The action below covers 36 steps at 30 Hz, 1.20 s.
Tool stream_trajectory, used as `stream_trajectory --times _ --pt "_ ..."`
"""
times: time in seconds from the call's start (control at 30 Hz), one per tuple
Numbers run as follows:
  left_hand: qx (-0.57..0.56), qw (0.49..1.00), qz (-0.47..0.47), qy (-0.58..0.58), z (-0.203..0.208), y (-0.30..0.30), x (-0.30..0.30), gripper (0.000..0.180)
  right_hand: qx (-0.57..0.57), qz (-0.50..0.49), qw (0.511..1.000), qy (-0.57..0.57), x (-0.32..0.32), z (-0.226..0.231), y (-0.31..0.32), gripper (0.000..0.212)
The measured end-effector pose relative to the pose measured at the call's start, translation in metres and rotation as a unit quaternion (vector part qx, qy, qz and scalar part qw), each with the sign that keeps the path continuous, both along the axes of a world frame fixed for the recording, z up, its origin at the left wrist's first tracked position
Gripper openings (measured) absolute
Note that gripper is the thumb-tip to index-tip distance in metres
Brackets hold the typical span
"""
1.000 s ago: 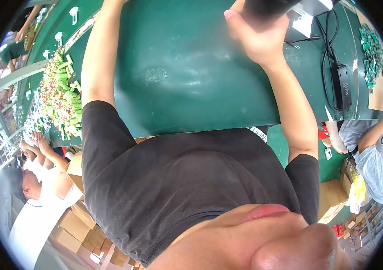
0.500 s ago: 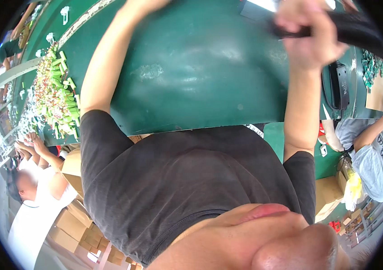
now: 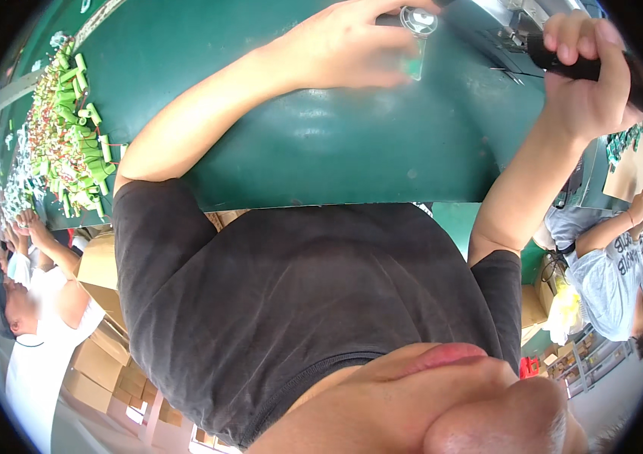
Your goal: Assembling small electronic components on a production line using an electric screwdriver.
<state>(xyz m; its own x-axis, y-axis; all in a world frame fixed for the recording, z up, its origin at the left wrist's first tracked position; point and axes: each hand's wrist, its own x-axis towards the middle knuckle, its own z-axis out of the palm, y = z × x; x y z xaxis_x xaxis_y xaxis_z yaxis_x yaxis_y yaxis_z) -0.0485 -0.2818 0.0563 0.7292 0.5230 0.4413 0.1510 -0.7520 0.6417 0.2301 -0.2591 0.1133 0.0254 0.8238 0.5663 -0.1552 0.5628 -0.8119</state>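
Observation:
My left hand (image 3: pixel 359 45) reaches across the green table at the top, its fingers closed round a small clear-and-white part (image 3: pixel 419 21) with a round end and a green section below. Motion blurs some of those fingertips. At the upper right, my right hand (image 3: pixel 590 72) is wrapped round the thick black grip of a handheld tool (image 3: pixel 575 66). A narrower metal-looking end shows to the left of that grip; its exact kind I cannot make out. The tool and the small part are apart.
Green cylindrical cells with wires (image 3: pixel 72 144) lie heaped on the left of the green table (image 3: pixel 337 144). Green small parts (image 3: pixel 624 144) lie by cardboard at the right. Co-workers sit on either side: a person in white (image 3: pixel 57 310) and a person in grey (image 3: pixel 609 280).
My left hand has come right from the upper edge and now shows the small part in its fingers. My right hand has moved right with the black tool. The view has shifted slightly.

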Motion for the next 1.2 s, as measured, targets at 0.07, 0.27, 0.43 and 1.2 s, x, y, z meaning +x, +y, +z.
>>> stream_trajectory --times 0.07,0.27,0.43,1.2 --pt "0.022 1.000 0.004 0.000 -0.005 0.000 -0.001 0.027 -0.056 0.088 0.993 0.055 -0.003 -0.011 -0.005 0.017" --pt "0.057 0.998 -0.001 -0.011 -0.013 0.001 0.000 0.025 0.077 0.134 0.988 0.007 -0.069 -0.020 -0.024 0.061" --pt "0.076 0.997 0.007 0.012 -0.011 0.000 -0.003 0.025 0.069 0.045 0.997 0.010 -0.087 -0.035 -0.029 0.063" --pt "0.054 0.998 -0.006 -0.010 -0.016 0.000 -0.005 0.025 0.122 0.088 0.988 -0.039 -0.094 -0.055 -0.026 0.057"
